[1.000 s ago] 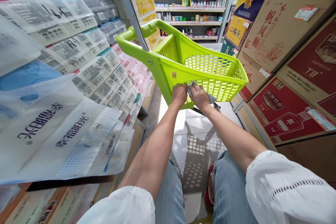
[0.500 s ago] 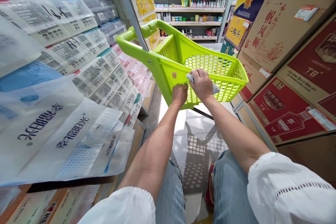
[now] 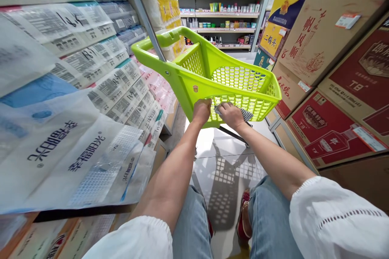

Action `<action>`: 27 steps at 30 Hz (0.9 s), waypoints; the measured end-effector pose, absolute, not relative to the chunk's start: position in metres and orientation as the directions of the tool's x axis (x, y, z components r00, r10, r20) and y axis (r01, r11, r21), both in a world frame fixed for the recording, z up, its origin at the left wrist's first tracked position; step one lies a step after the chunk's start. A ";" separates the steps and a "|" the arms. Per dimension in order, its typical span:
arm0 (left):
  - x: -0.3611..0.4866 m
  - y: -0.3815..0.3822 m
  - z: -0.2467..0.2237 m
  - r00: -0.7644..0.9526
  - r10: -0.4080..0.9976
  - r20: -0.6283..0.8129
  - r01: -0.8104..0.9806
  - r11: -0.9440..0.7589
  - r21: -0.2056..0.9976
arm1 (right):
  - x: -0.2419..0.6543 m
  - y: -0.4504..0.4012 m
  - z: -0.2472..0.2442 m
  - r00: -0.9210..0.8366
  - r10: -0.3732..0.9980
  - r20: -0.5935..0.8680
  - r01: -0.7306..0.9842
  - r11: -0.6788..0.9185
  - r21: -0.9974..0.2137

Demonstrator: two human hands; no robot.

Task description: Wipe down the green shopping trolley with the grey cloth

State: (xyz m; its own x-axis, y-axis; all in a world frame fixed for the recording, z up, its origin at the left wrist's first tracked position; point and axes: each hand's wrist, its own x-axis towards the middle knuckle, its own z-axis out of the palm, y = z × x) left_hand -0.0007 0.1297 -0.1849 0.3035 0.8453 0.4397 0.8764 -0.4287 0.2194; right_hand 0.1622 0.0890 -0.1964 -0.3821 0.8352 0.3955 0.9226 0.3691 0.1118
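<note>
A bright green plastic shopping cart (image 3: 187, 83) stands side-on in front of me, with latticed basket walls and a grey metal pole rising by its handle. My left hand (image 3: 202, 112) is closed on the near side wall, its fingers curled in at the first openings of the lattice. Just right of it, my right hand (image 3: 231, 115) presses a grey-and-white striped cloth (image 3: 246, 115) against the same wall. Part of the cloth is hidden under the fingers, and its tail hangs out to the right. A small sticker (image 3: 195, 88) shows on the cart's solid panel.
Stacked packs of paper goods (image 3: 91, 64) line the left side, with loose plastic wrapping (image 3: 60, 158) sticking out. Cartons (image 3: 337, 36) with price tags are piled on the right. Shelves of small bottles (image 3: 225, 16) stand behind the cart. Tiled floor (image 3: 225, 162) lies below, marked with the cart's shadow.
My right hand has moved down with the cloth, from near the basket's upper edge onto the lattice. The left hand keeps its grip. The view has shifted slightly.
</note>
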 end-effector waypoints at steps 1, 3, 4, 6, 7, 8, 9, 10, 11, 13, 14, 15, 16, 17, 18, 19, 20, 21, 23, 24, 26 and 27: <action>0.000 0.127 -0.185 0.291 0.848 0.443 0.886 -0.414 0.210 | 0.163 0.090 -0.189 -0.361 0.825 0.435 0.930 0.355 0.098; 0.003 0.120 -0.185 0.271 0.846 0.460 0.905 -0.386 0.177 | 0.166 0.092 -0.175 -0.315 0.800 0.511 0.942 0.328 0.067; 0.007 0.116 -0.184 0.272 0.838 0.473 0.910 -0.384 0.158 | 0.167 0.093 -0.169 -0.298 0.782 0.547 0.945 0.324 0.052; 0.017 0.110 -0.183 0.303 0.815 0.494 0.902 -0.412 0.127 | 0.169 0.094 -0.158 -0.266 0.745 0.612 0.947 0.321 0.021; 0.022 0.108 -0.183 0.325 0.806 0.495 0.894 -0.433 0.118 | 0.170 0.094 -0.153 -0.248 0.729 0.638 0.948 0.318 0.006; 0.029 0.108 -0.182 0.343 0.802 0.490 0.886 -0.449 0.114 | 0.171 0.095 -0.149 -0.230 0.715 0.660 0.950 0.312 -0.007; 0.035 0.109 -0.182 0.350 0.804 0.481 0.883 -0.455 0.118 | 0.172 0.096 -0.146 -0.216 0.703 0.678 0.952 0.306 -0.014; 0.040 0.112 -0.181 0.349 0.810 0.472 0.883 -0.453 0.124 | 0.172 0.097 -0.143 -0.209 0.695 0.688 0.953 0.302 -0.016; 0.045 0.116 -0.181 0.348 0.817 0.460 0.883 -0.451 0.131 | 0.173 0.098 -0.142 -0.207 0.692 0.692 0.954 0.298 -0.013; 0.053 0.125 -0.182 0.339 0.834 0.435 0.886 -0.439 0.150 | 0.174 0.102 -0.143 -0.213 0.698 0.684 0.956 0.292 0.000; 0.055 0.130 -0.182 0.333 0.841 0.426 0.887 -0.433 0.162 | 0.174 0.104 -0.146 -0.220 0.705 0.674 0.957 0.291 0.008; 0.056 0.134 -0.182 0.324 0.847 0.421 0.887 -0.427 0.177 | 0.175 0.107 -0.149 -0.225 0.714 0.663 0.957 0.289 0.014; 0.057 0.138 -0.183 0.316 0.850 0.422 0.885 -0.425 0.192 | 0.176 0.109 -0.153 -0.226 0.723 0.653 0.958 0.285 0.016; 0.056 0.142 -0.184 0.313 0.849 0.427 0.880 -0.428 0.206 | 0.176 0.112 -0.158 -0.224 0.732 0.643 0.960 0.278 0.017; 0.056 0.145 -0.184 0.315 0.845 0.432 0.874 -0.436 0.216 | 0.177 0.114 -0.163 -0.219 0.741 0.634 0.963 0.270 0.017; 0.055 0.147 -0.185 0.324 0.840 0.436 0.866 -0.449 0.222 | 0.178 0.116 -0.168 -0.214 0.750 0.626 0.965 0.262 0.017; 0.054 0.148 -0.185 0.334 0.835 0.437 0.858 -0.461 0.226 | 0.179 0.117 -0.172 -0.209 0.757 0.619 0.967 0.253 0.018; 0.054 0.148 -0.186 0.345 0.830 0.438 0.851 -0.473 0.228 | 0.180 0.118 -0.176 -0.207 0.764 0.612 0.969 0.247 0.020; 0.054 0.147 -0.186 0.360 0.824 0.437 0.840 -0.490 0.232 | 0.182 0.118 -0.183 -0.212 0.776 0.594 0.969 0.244 0.028; 0.054 0.146 -0.186 0.364 0.823 0.437 0.838 -0.494 0.232 | 0.184 0.116 -0.186 -0.217 0.785 0.581 0.969 0.245 0.032; 0.055 0.144 -0.185 0.366 0.824 0.432 0.841 -0.491 0.225 | 0.188 0.109 -0.196 -0.244 0.812 0.530 0.965 0.256 0.052; 0.056 0.142 -0.184 0.366 0.826 0.429 0.846 -0.487 0.216 | 0.191 0.104 -0.202 -0.266 0.830 0.490 0.961 0.268 0.068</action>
State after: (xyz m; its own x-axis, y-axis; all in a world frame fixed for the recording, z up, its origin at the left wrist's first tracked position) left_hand 0.0557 0.1418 -0.1841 0.3658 0.8262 0.4286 0.8464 -0.4868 0.2159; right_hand 0.1908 0.1041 -0.2021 -0.2660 0.8301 0.4900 0.9610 0.2681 0.0675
